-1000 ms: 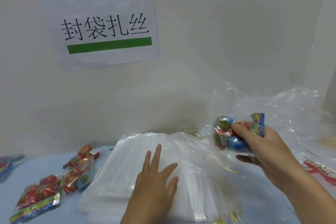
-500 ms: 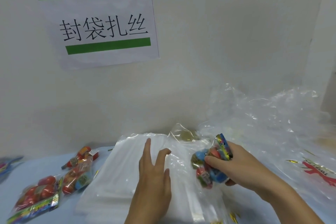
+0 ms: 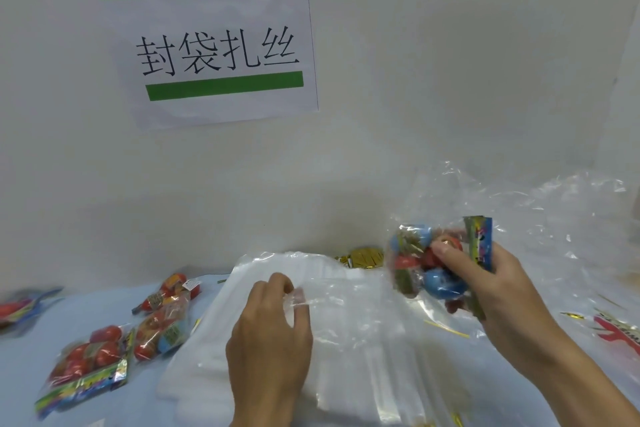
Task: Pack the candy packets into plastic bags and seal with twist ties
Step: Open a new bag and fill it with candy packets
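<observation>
Head-camera view of a packing bench: a person's right hand [image 3: 491, 291] grips a candy packet [image 3: 429, 267] of red and blue sweets, fingers and thumb curled round it, and holds it raised above a stack of clear plastic bags [image 3: 346, 329] lying flat on the pale blue table [image 3: 20, 371]. The lift appears meant to keep the packet ready while a bag is got open. The left hand [image 3: 273, 336] rests on the stack with its fingertips [image 3: 298, 296] curled and pinching up the top sheet near its far edge, apparently to peel one bag free from the pile or part its mouth.

More candy packets wait to the left, one large red-filled packet [image 3: 86, 367] nearest the table edge and others [image 3: 166, 315] just beyond it, well apart from the raised one. A bundle of gold twist ties [image 3: 363, 257] sits against the wall behind the stack, within reach for sealing, and a loose tie [image 3: 446, 329] lies on the plastic below the right hand. Crumpled clear wrapping [image 3: 540, 211] is heaped at right. A printed paper sign [image 3: 214, 42] with green bars hangs on the wall above. No packet has yet gone into a bag here.
</observation>
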A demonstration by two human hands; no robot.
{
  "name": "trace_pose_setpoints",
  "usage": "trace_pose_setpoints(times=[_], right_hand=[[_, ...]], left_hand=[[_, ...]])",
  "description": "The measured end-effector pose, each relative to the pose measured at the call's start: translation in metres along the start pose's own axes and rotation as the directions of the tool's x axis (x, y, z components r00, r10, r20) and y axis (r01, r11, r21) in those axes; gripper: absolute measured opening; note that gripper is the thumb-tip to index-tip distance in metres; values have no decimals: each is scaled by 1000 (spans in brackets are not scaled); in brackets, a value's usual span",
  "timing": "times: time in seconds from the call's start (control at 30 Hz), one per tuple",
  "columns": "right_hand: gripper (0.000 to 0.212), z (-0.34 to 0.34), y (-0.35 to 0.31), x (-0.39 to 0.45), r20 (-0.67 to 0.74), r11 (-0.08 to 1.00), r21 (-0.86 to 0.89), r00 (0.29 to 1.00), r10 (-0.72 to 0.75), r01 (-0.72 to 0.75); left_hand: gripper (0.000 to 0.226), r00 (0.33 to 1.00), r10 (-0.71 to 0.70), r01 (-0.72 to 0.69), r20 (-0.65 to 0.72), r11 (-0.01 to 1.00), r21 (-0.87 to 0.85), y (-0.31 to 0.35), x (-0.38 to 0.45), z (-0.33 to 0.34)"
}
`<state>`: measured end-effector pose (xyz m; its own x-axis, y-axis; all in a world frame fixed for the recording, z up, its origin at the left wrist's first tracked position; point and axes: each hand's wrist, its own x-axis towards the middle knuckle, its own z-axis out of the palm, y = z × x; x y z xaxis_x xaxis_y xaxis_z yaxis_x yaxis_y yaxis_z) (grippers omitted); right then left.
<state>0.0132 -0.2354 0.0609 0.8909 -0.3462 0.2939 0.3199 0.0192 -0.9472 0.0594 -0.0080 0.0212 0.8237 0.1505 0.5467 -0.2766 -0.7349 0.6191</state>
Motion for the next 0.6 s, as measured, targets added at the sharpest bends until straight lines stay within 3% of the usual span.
trace_pose_setpoints(times=[0.07,0.13,0.17,0.23,0.3,0.37,0.47,0.6], right_hand=[[39,-1,-3,-1,199,988,139,979,43,-71],[50,3,-4,-4,452,967,158,885,111,-202],[54,7,-4,-6,553,964,99,819,153,-247],[41,17,-4,-12,653,967,-113,717,246,-228],[33,29,-1,-16,583,923,-348,733,350,-164],[34,34,5,-17,440,873,-460,813,381,-160],[27,39,12,-16,276,869,-457,898,342,-190],[30,49,19,-15,25,919,-282,955,295,-277]], left_hand=[[9,999,-45,45,-4,998,35,2,0,0],[10,995,-96,95,12,994,45,4,1,1],[9,992,-119,118,29,992,47,4,1,1],[12,988,-145,146,50,989,-27,4,2,2],[16,982,-183,189,50,956,-225,4,2,4],[16,968,-242,248,64,886,-393,6,3,3],[14,959,-269,274,84,818,-505,9,4,4],[17,997,-46,70,62,878,-474,15,0,5]])
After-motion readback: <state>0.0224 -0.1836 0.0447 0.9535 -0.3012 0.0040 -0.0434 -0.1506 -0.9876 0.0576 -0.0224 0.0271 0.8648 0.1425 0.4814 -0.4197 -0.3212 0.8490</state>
